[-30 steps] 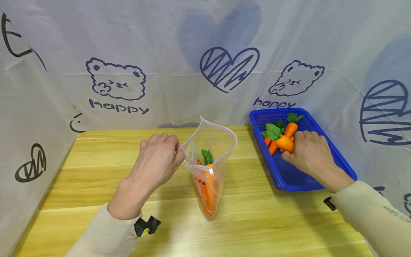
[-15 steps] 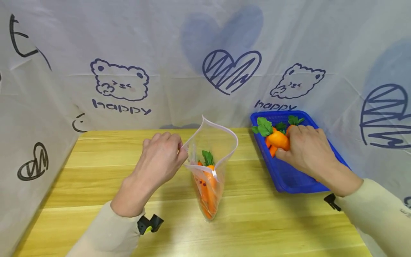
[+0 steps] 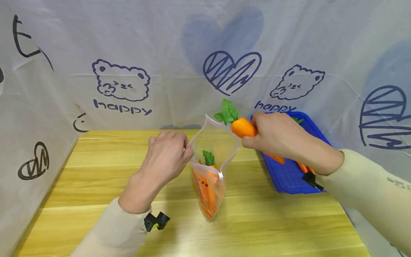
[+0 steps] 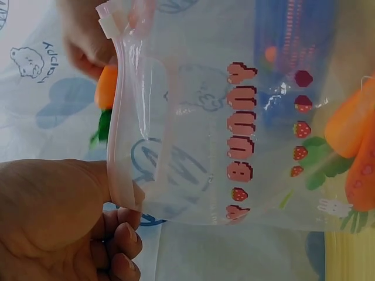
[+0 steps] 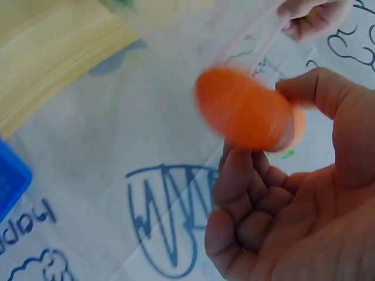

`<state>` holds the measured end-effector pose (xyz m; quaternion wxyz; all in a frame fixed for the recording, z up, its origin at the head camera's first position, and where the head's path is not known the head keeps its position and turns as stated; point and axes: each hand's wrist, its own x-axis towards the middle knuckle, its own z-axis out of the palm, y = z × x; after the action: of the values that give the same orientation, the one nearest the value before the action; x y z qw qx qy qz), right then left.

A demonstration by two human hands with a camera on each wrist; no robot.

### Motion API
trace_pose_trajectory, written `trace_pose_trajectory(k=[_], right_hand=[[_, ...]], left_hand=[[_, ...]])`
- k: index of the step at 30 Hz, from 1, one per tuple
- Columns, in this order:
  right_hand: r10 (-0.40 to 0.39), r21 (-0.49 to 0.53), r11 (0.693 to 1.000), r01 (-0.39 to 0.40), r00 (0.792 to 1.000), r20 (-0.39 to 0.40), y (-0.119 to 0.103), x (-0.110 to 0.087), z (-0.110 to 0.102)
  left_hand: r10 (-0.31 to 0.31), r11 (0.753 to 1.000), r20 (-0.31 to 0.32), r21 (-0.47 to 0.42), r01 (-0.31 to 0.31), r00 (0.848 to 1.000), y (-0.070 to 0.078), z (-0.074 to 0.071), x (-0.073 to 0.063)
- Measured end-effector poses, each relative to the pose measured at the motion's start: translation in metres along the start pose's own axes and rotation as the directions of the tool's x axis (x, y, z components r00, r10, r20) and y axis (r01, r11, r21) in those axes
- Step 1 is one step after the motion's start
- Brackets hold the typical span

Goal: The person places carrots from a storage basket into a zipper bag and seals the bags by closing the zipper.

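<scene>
My left hand (image 3: 170, 155) pinches the left edge of a clear zip bag (image 3: 216, 150) between thumb and fingers, and the bag's mouth gapes upward. Inside the bag, carrots (image 3: 207, 196) lie low with a green leafy top showing. My right hand (image 3: 279, 135) grips an orange carrot (image 3: 244, 127), leaves to the left, beside the bag's right rim. In the right wrist view the carrot (image 5: 243, 108) is blurred between thumb and fingers. The left wrist view shows "Bunny" lettering on the bag (image 4: 193, 117) and the white slider (image 4: 109, 27) at one end of its pink zip.
Behind my right forearm stands a blue plastic basket (image 3: 279, 180) with more carrots (image 3: 302, 166), partly hidden by the arm. The wooden table (image 3: 106, 153) meets a white printed cloth (image 3: 179, 100) at the back and sides.
My right hand has lifted the carrot out of the blue basket and carried it left to the bag's rim. My left hand still holds the bag and has shifted slightly right.
</scene>
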<state>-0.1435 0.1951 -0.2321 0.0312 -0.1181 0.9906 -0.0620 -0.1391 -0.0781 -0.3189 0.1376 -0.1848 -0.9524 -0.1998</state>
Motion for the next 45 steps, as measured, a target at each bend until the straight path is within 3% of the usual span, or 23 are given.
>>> trace_pose_trajectory(k=[3,6,10,14,17,22,26,35,37,39,43,45], right_hand=[[-0.016,0.028,1.0,0.013,0.994,0.112,-0.014,0.01,-0.006],[-0.037,0.017,0.999,0.034,0.971,0.234,-0.023,0.023,-0.009],[-0.059,0.022,0.998,0.055,0.922,0.383,-0.035,0.043,-0.004],[-0.046,0.078,0.997,0.009,0.869,0.492,-0.047,0.065,0.005],[-0.044,0.116,0.993,-0.021,0.846,0.531,-0.054,0.077,0.015],[-0.031,0.186,0.98,-0.076,0.859,0.512,-0.061,0.09,0.039],[-0.021,0.279,0.95,-0.138,0.866,0.5,-0.063,0.091,0.063],[-0.022,0.299,0.936,-0.189,0.812,0.583,-0.058,0.081,0.091],[-0.029,0.266,0.953,-0.146,0.829,0.558,-0.055,0.081,0.09],[-0.049,0.213,0.975,-0.069,0.862,0.504,-0.052,0.08,0.086],[-0.148,0.012,0.989,0.15,0.958,0.247,-0.045,0.069,0.076],[-0.182,-0.094,0.977,0.19,0.98,0.085,-0.041,0.06,0.071]], left_hand=[[-0.016,1.0,0.012,-0.013,0.017,1.0,0.004,0.0,0.002],[-0.03,0.999,0.016,-0.016,0.031,0.999,0.007,0.001,0.002],[-0.037,0.999,0.011,-0.02,0.037,0.999,0.011,0.001,0.003],[-0.025,0.999,0.002,-0.024,0.025,1.0,0.015,0.003,0.005],[-0.01,1.0,-0.004,-0.021,0.01,1.0,0.018,0.005,0.007],[0.003,1.0,-0.008,-0.015,-0.003,1.0,0.021,0.006,0.008],[-0.003,1.0,-0.015,-0.024,0.002,1.0,0.022,0.006,0.007],[-0.021,0.999,-0.041,-0.031,0.02,0.999,0.019,0.005,0.003],[-0.022,0.999,-0.042,-0.029,0.021,0.999,0.017,0.005,0.003],[-0.028,0.999,-0.037,-0.031,0.027,0.999,0.016,0.004,0.002],[-0.062,0.998,-0.009,-0.033,0.062,0.998,0.014,0.001,0.001],[-0.087,0.996,0.011,-0.031,0.087,0.996,0.011,-0.001,0.0]])
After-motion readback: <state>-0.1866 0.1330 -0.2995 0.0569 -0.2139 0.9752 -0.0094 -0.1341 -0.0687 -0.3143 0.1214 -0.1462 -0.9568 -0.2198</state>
